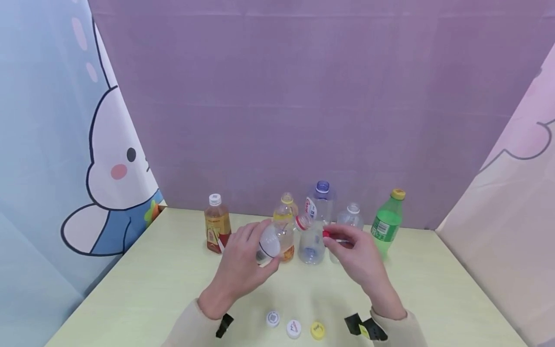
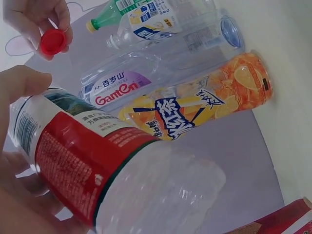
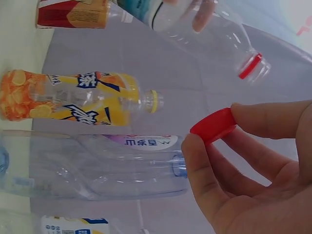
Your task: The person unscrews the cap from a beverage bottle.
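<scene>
The right hand (image 1: 360,255) pinches a red cap (image 3: 214,126) between thumb and fingertips, the other fingers bent loosely beneath; in the head view this lies just right of the tall Ganten bottle (image 1: 313,241), the landmark here. The left hand (image 1: 244,260) is curled round the body of a clear bottle (image 2: 112,161) with a red label, held tilted to the left of the landmark, its uncapped, red-ringed neck overlapping the landmark's outline and apart from the cap.

Left of the landmark stands an orange-patterned tea bottle (image 1: 284,209), uncapped, and farther left an amber drink bottle (image 1: 217,221) with a white lid. Just to its right is another uncapped bottle (image 1: 350,220), and beyond that a green bottle (image 1: 387,224) with a yellow lid.

All these stand on a pale yellow-green table (image 1: 143,289). Nearer the person than the landmark lie two white caps (image 1: 293,329) and a yellow cap (image 1: 318,330). Behind the landmark hangs a plain purple cloth (image 1: 303,96); far to its left, a light-blue rabbit-print sheet (image 1: 39,144); far to its right, a pink-and-cream sheet (image 1: 498,241).
</scene>
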Demonstrator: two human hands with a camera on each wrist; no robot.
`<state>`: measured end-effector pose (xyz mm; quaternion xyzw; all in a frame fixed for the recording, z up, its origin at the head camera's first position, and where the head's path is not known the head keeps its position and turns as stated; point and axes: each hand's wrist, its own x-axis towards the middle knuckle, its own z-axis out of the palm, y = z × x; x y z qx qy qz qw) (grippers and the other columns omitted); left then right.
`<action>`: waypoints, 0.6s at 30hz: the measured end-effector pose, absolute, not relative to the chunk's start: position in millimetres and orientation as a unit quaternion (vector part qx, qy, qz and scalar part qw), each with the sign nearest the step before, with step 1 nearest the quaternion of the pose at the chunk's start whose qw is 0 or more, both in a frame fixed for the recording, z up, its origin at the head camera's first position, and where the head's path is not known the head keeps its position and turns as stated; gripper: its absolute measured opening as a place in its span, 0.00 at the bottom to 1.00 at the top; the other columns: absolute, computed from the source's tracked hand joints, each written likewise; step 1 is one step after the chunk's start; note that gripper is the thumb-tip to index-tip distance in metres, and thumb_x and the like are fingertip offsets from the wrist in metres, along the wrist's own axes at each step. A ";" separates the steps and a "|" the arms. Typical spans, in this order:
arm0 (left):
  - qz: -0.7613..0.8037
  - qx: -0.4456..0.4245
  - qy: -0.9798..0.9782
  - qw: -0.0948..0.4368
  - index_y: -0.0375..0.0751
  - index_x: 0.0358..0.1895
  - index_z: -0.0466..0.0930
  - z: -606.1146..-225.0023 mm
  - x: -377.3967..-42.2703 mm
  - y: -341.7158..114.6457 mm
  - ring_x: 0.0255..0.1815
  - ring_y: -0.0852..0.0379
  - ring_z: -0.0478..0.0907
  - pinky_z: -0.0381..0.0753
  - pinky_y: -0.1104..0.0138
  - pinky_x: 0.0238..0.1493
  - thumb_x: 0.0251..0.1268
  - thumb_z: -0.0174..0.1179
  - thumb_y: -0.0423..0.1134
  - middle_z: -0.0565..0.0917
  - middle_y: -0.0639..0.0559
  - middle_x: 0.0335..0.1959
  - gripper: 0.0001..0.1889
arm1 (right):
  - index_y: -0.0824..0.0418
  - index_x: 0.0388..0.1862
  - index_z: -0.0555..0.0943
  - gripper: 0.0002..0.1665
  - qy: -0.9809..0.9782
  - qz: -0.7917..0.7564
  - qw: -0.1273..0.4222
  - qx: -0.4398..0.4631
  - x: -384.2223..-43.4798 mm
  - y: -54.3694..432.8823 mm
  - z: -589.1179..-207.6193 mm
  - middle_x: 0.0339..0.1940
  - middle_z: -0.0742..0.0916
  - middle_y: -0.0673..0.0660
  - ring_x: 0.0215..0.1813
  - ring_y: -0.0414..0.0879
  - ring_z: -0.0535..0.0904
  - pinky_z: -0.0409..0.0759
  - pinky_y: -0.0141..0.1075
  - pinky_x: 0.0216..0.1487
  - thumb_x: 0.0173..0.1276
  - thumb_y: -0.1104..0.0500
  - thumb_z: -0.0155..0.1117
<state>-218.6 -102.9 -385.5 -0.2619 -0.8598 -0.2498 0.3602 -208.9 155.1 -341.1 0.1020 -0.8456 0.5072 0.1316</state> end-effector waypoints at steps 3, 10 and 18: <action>-0.272 -0.265 -0.855 0.353 0.36 0.66 0.73 -384.1 -219.7 -105.6 0.51 0.51 0.79 0.83 0.57 0.48 0.50 0.78 0.46 0.82 0.45 0.54 0.39 | 0.63 0.55 0.86 0.17 -0.845 0.508 0.125 0.108 -211.6 154.9 -346.8 0.50 0.88 0.59 0.51 0.53 0.85 0.85 0.33 0.50 0.67 0.66 0.70; -0.309 -0.256 -0.849 0.344 0.35 0.67 0.70 -383.5 -221.6 -111.1 0.48 0.53 0.77 0.85 0.62 0.42 0.53 0.77 0.45 0.81 0.44 0.54 0.39 | 0.63 0.54 0.86 0.16 -0.859 0.483 0.119 0.124 -212.7 156.9 -359.7 0.47 0.87 0.56 0.50 0.51 0.85 0.86 0.35 0.48 0.67 0.67 0.70; -0.326 -0.246 -0.845 0.345 0.31 0.66 0.69 -388.1 -227.6 -114.5 0.49 0.51 0.78 0.86 0.59 0.44 0.52 0.76 0.44 0.79 0.40 0.56 0.39 | 0.63 0.50 0.86 0.14 -0.877 0.449 0.094 0.139 -214.7 162.3 -378.8 0.43 0.88 0.53 0.46 0.46 0.85 0.85 0.35 0.47 0.65 0.69 0.70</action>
